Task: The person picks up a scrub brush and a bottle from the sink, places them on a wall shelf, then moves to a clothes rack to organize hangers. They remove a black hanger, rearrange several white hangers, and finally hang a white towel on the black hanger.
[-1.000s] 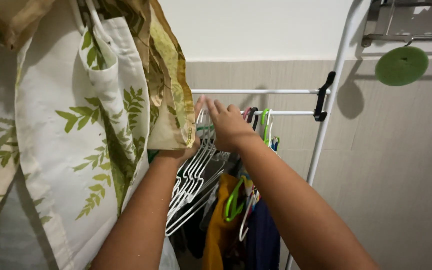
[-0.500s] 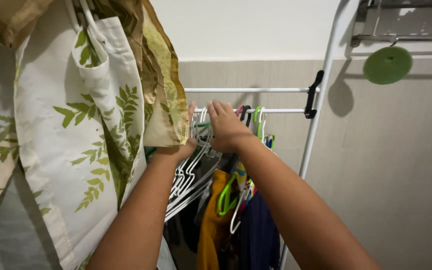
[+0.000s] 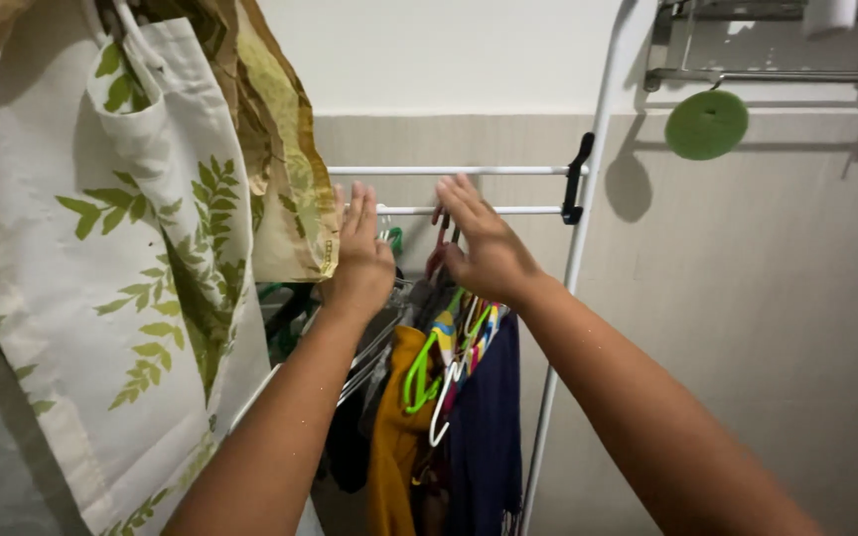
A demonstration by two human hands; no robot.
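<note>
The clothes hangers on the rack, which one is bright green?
The neon green hanger lying against the mustard-yellow garment, below the right hand. The other hangers nearby, like the one just right of it, are white.

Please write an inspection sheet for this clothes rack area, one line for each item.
Surface: white rack rail, second rail above it; no table seen.
Job's things: white hangers bunched below left hand; green hanger; mustard garment, navy garment hanging.
Clutter: leaf-print tote bag hanging at left.
Grippers: left hand and right hand raised at the rail, fingers spread, apart from each other.
Cables: nothing seen.
Surroundings: beige wall, green disc on wall shelf.
</note>
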